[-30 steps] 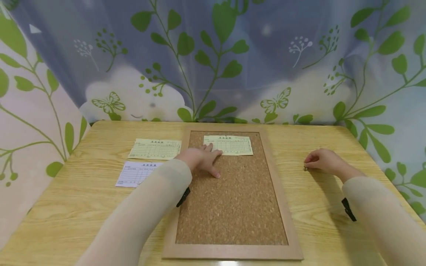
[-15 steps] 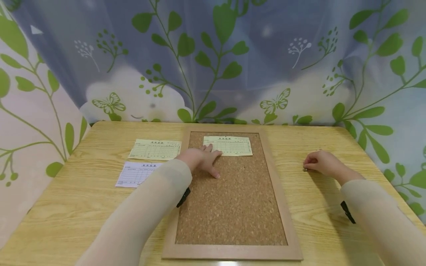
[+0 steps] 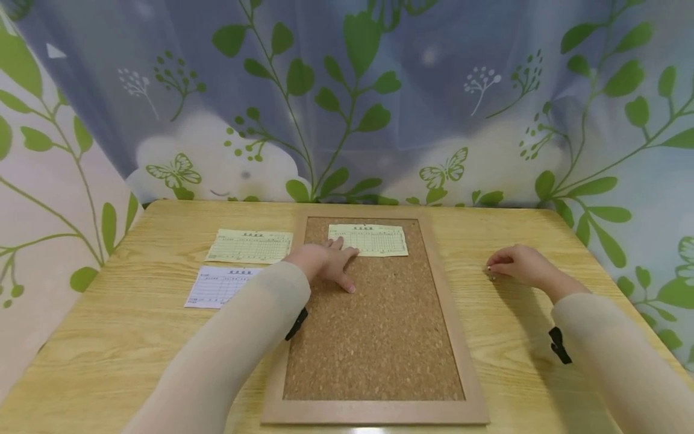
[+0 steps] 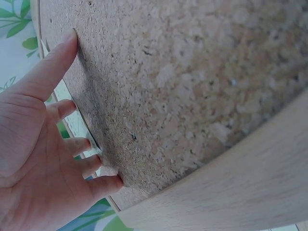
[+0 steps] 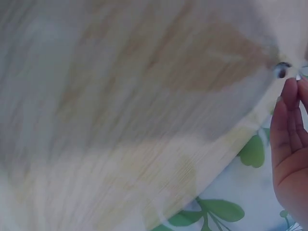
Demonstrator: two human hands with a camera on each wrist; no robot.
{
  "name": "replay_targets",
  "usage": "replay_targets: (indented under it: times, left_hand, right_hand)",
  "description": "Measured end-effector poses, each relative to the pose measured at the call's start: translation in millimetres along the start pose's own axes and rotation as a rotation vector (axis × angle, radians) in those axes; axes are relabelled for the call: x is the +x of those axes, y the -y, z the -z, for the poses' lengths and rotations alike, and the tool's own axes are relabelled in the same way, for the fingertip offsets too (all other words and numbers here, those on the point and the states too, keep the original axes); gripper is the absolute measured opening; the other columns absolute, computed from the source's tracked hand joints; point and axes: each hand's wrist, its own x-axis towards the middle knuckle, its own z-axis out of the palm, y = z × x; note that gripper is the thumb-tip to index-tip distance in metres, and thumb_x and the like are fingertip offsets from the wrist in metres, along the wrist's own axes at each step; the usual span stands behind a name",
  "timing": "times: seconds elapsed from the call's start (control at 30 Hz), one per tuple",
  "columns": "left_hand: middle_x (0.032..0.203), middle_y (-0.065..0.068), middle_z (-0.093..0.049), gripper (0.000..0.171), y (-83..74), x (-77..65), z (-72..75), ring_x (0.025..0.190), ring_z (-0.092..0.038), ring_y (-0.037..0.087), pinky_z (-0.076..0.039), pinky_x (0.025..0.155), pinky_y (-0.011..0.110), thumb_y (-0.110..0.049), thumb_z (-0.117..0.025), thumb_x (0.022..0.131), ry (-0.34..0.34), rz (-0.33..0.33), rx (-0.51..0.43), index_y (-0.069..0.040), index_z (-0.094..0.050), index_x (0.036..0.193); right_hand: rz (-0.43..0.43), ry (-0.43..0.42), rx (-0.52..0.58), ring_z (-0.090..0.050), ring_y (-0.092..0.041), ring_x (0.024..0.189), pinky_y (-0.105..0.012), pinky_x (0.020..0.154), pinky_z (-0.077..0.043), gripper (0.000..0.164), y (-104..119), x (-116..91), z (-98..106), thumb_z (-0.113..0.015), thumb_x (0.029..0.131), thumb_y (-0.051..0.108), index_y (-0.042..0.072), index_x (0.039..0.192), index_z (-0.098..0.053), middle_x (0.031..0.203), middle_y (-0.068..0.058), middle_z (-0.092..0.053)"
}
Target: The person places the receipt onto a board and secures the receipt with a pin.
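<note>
My left hand (image 3: 333,265) lies with spread fingers on the cork board (image 3: 374,337), its fingertips on the lower left of a yellow printed slip (image 3: 379,241). In the left wrist view the thumb (image 4: 57,62) and fingertips touch the cork at the slip's edge. To the right of the board, just over the table, my right hand (image 3: 523,265) pinches a small shiny thumbtack (image 5: 298,77) between thumb and forefinger. Another round, shiny tack (image 5: 281,70) lies on the table right beside those fingertips; it is blurred. A tiny dark spot shows at the slip's top edge.
Left of the board, a second yellow slip (image 3: 249,246) and a white slip (image 3: 217,286) lie on the wooden table (image 3: 108,337); my left forearm partly covers the white one. A leaf-patterned curtain (image 3: 347,120) hangs behind the table.
My right hand has risen slightly off the table and shifted a little left, and a tack now shows under its fingertips. The left hand stays on the board. The head view has moved slightly.
</note>
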Motion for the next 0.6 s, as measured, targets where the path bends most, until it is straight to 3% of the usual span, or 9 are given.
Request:
replay_targets:
  times: [0.2, 0.37, 0.6]
  left_hand:
    - [0.156, 0.01, 0.005, 0.087, -0.6, -1.5, 0.1, 0.141, 0.002, 0.029, -0.01, 0.109, 0.054, -0.052, -0.062, 0.084, -0.009, -0.003, -0.005, -0.027, -0.013, 0.151]
    - [0.156, 0.01, 0.005, 0.086, -1.0, -1.1, 0.3, 0.141, 0.002, 0.028, -0.01, 0.109, 0.053, -0.052, -0.062, 0.084, -0.015, -0.005, -0.012, -0.026, -0.014, 0.151]
    - [0.156, 0.011, 0.004, 0.087, -0.7, -1.3, -1.8, 0.141, 0.001, 0.029, -0.009, 0.109, 0.053, -0.052, -0.062, 0.083, -0.023, -0.006, -0.006, -0.026, -0.015, 0.151]
  right_hand:
    - [-0.121, 0.058, 0.358, -0.062, -0.014, 0.083, -0.032, 0.076, -0.052, 0.035, 17.4, 6.6, 0.6, -0.054, 0.096, 0.016, -0.012, 0.116, -0.056, 0.096, -0.01, -0.066]
    - [-0.162, 0.106, 0.627, -0.062, -0.006, 0.087, -0.028, 0.081, -0.05, 0.04, 31.8, 15.7, -1.0, -0.049, 0.098, 0.012, -0.016, 0.126, -0.044, 0.103, -0.008, -0.064]
    - [-0.138, 0.145, 0.751, -0.061, -0.007, 0.085, -0.026, 0.08, -0.049, 0.037, 47.8, 27.8, -6.7, -0.05, 0.098, 0.013, -0.014, 0.122, -0.045, 0.096, -0.002, -0.064]
